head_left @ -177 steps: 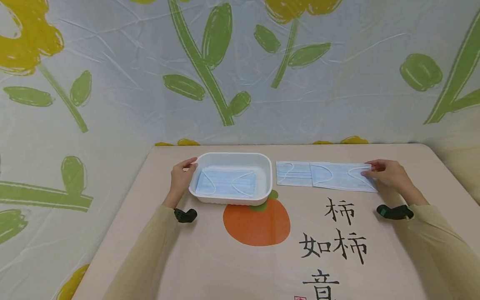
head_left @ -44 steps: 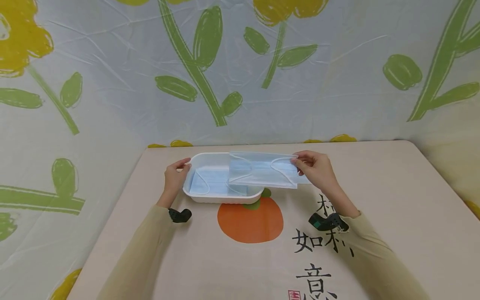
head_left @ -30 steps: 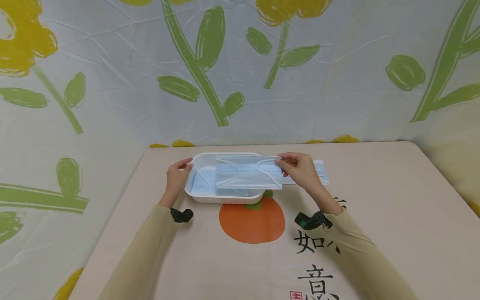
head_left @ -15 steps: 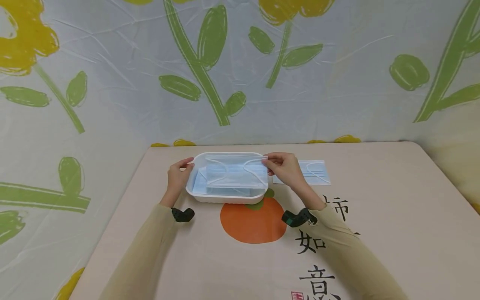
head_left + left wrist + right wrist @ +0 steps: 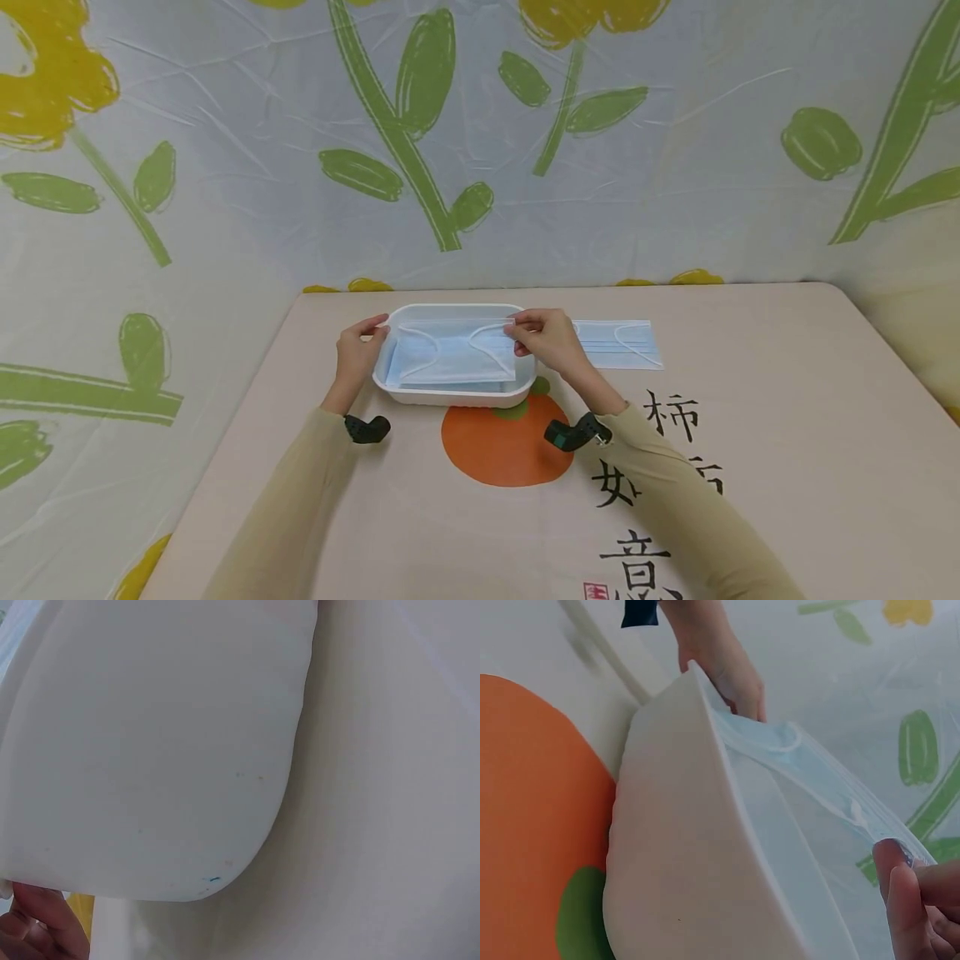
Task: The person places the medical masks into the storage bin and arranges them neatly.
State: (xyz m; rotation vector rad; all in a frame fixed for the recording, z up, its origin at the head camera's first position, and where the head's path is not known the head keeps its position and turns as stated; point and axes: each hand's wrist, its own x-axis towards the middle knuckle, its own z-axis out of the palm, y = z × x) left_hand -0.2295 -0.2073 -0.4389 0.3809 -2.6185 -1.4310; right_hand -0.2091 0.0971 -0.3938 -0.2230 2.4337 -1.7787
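In the head view, my left hand (image 5: 356,360) grips the left end of a white plastic tray (image 5: 450,399), thumb and fingers at its rim. My right hand (image 5: 553,343) pinches the right edge of a light blue face mask (image 5: 453,357) with white ear loops, held over the tray's inside. Beneath it lies another blue mask, mostly hidden. The right wrist view shows the pinched mask (image 5: 832,776) slanting down past the tray wall (image 5: 675,825), its far end inside the rim. The left wrist view has the tray's outer side (image 5: 150,765), with my left fingertips at its edge.
One more blue mask (image 5: 619,346) lies flat on the table to the right of the tray, partly behind my right hand. The pale tabletop (image 5: 420,533) bears a printed orange persimmon (image 5: 495,454) and black characters. A flowered curtain (image 5: 247,192) hangs behind.
My right hand has lifted the top mask from the table and carried it left, then lowered it over the tray. The left hand stays at the tray's end.
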